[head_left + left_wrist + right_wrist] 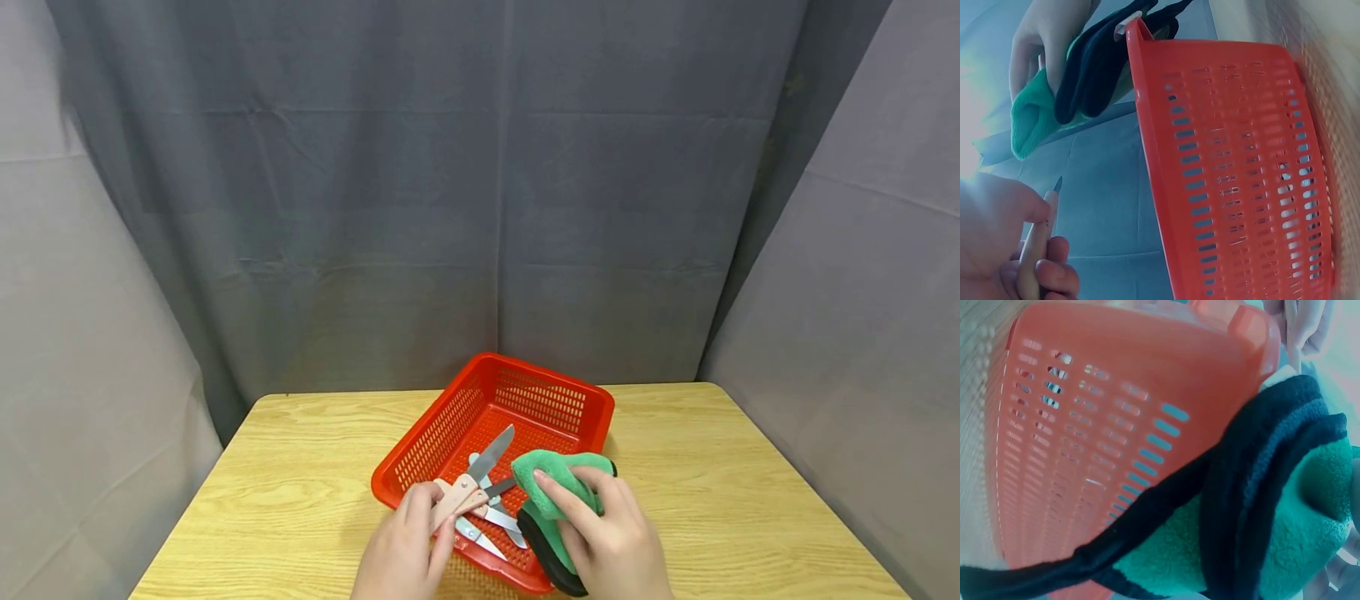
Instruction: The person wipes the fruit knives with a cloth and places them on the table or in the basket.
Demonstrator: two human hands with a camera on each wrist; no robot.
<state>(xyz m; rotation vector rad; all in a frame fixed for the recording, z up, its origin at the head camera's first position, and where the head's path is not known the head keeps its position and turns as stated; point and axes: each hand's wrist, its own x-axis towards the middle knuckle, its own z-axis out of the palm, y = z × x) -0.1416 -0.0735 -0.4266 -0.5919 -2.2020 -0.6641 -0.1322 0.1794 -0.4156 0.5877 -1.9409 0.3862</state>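
In the head view my left hand (pixel 401 546) grips a folding knife (pixel 491 455) by its pale handle, its blade swung out and angled up over the red basket (pixel 408 454). The left wrist view shows thumb and fingers around the handle (pixel 1036 247). My right hand (pixel 618 537) pinches a bunched green cloth (pixel 551 471) with black edging, to the right of the blade and apart from it. Part of the cloth hangs over the basket's near right rim. Several more knives (pixel 501 518) with blades out lie in the basket, partly hidden behind the held knife and left hand.
The plastic basket stands askew on a light wood-grain table (pixel 300 483), its side walls slotted. A dark grey curtain (pixel 375 208) hangs behind the table, and pale cloth panels (pixel 855 292) flank it on both sides.
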